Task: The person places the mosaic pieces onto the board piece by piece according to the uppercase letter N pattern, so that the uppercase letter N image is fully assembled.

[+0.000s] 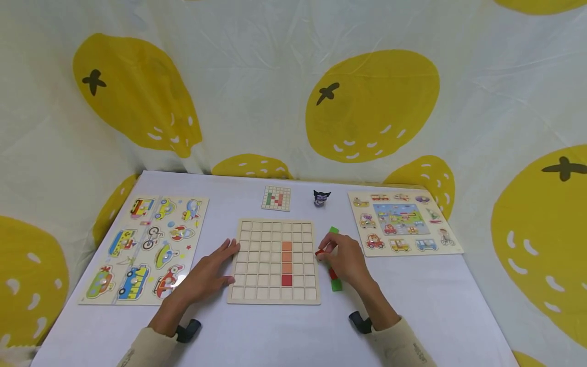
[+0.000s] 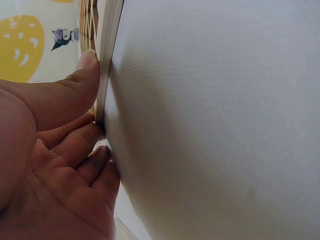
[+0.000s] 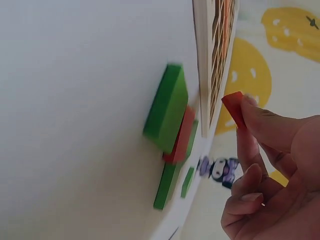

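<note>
A pale wooden grid board (image 1: 275,302) lies in the middle of the table. In one of its columns sit three orange tiles (image 1: 286,257), with a red tile (image 1: 287,280) below them. My left hand (image 1: 206,272) rests its fingertips and thumb against the board's left edge. With thumb and forefinger my right hand (image 1: 347,259) pinches another red tile (image 3: 233,107) just off the board's right edge. Under and beside that hand lie green tiles (image 3: 165,110) and a loose red tile (image 3: 181,135), partly hidden by the hand in the head view.
Behind the board lie a small pattern card (image 1: 276,208) and a dark figurine (image 1: 320,198). A vehicle puzzle board (image 1: 158,244) is on the left, another picture puzzle (image 1: 403,250) on the right. A fruit-print curtain (image 1: 257,102) hangs at the table's back edge.
</note>
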The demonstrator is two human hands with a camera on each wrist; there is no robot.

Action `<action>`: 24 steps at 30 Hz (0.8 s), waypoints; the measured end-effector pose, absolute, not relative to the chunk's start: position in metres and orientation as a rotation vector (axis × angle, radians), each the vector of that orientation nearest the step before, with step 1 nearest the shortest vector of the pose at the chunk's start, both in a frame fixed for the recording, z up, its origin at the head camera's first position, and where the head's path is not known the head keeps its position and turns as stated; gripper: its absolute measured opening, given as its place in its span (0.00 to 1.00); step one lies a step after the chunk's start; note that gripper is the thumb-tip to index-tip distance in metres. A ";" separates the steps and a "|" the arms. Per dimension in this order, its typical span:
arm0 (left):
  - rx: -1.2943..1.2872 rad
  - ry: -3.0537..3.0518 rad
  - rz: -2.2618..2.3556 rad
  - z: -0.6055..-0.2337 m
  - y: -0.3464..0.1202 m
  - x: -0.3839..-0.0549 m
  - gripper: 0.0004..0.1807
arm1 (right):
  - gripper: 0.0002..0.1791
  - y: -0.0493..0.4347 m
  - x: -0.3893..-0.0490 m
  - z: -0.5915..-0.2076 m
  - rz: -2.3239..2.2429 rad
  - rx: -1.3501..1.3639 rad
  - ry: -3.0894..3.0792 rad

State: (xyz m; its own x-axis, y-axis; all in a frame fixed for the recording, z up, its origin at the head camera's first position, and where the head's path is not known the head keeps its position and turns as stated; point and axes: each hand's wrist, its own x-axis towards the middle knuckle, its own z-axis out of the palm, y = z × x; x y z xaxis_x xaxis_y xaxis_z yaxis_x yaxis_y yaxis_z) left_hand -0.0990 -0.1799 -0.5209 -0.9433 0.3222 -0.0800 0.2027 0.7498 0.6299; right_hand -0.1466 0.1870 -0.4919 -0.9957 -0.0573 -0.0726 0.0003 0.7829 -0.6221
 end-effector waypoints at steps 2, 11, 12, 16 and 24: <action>0.415 2.765 0.964 -0.520 -0.180 -0.099 0.52 | 0.11 0.180 -0.142 -0.491 -1.018 -0.055 2.873; 0.405 2.761 0.965 -0.518 -0.179 -0.098 0.51 | 0.09 0.149 -0.125 -0.492 -1.064 -0.073 2.803; 0.403 2.760 0.964 -0.518 -0.179 -0.098 0.51 | 0.09 0.146 -0.124 -0.491 -1.066 -0.094 2.802; 0.398 2.757 0.963 -0.518 -0.179 -0.098 0.52 | 0.09 0.133 -0.120 -0.492 -1.071 -0.163 2.794; 0.407 2.755 0.961 -0.518 -0.179 -0.098 0.52 | 0.09 0.111 -0.120 -0.492 -1.065 -0.250 2.777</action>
